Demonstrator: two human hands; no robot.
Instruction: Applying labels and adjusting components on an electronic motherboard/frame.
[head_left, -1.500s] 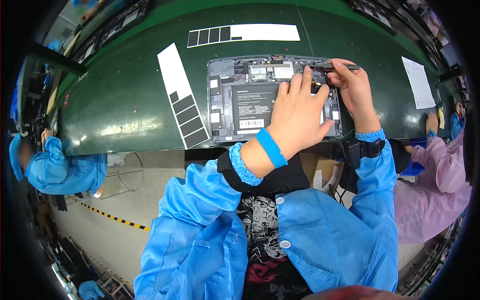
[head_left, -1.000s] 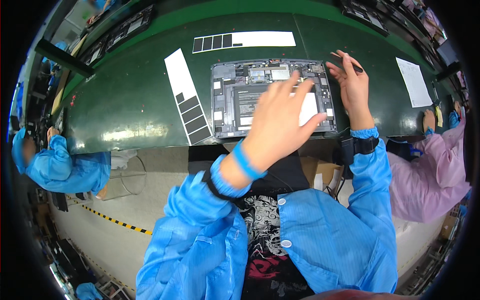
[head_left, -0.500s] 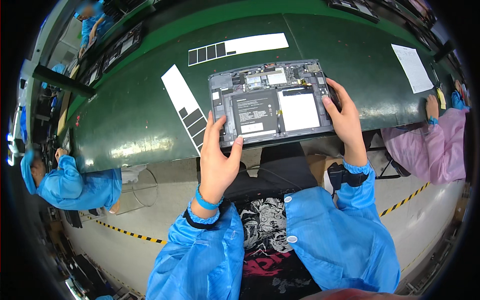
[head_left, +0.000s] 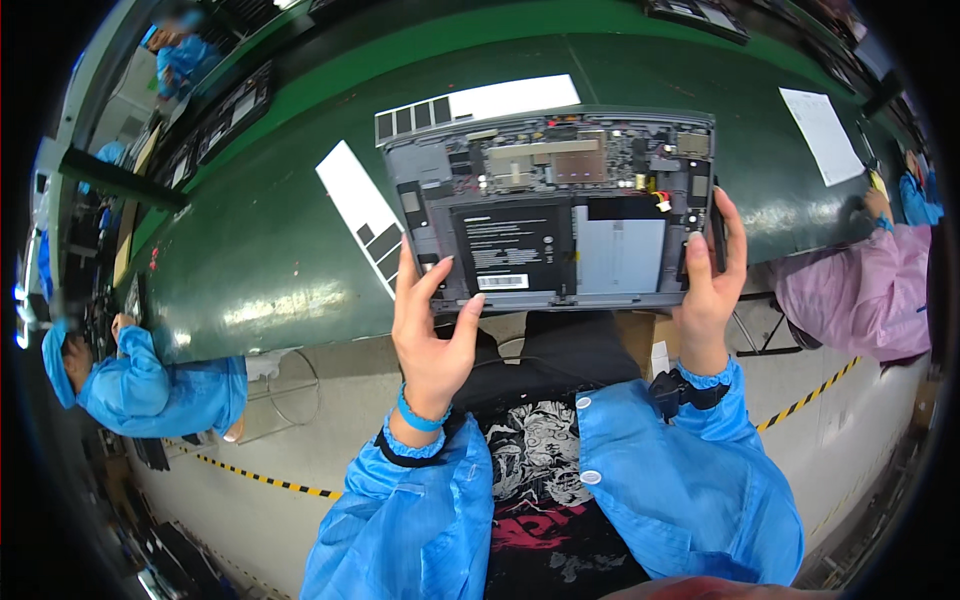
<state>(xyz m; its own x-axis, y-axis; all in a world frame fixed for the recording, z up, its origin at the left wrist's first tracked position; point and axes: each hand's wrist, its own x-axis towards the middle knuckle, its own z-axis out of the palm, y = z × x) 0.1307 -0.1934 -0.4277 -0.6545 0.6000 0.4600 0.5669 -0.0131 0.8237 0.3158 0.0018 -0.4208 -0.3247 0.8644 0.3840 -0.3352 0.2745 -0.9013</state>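
Between my two hands is an opened laptop base [head_left: 430,200], its inside facing me and raised off the bench. A black battery pack [head_left: 515,245] fills its lower left middle, with a pale grey-blue panel [head_left: 620,255] to the right of it. Along the far side runs the circuit board [head_left: 552,165]; a small red and white cable plug [head_left: 662,201] shows at its right. My left hand [head_left: 435,335] grips the near left corner, thumb on the front edge. The right side edge is held by my right hand [head_left: 712,280], thumb on the inner rim and fingers outside.
On the green bench [head_left: 260,240] lie two white strips with black blocks, one at the left [head_left: 350,190] and one behind the laptop [head_left: 515,96]. A printed sheet [head_left: 820,135] lies at the right. Co-workers sit at left [head_left: 150,380] and right [head_left: 850,290].
The laptop base has come up off the bench toward me, looking larger and tilted. Both hands have kept their grip, the right one moving slightly right and nearer.
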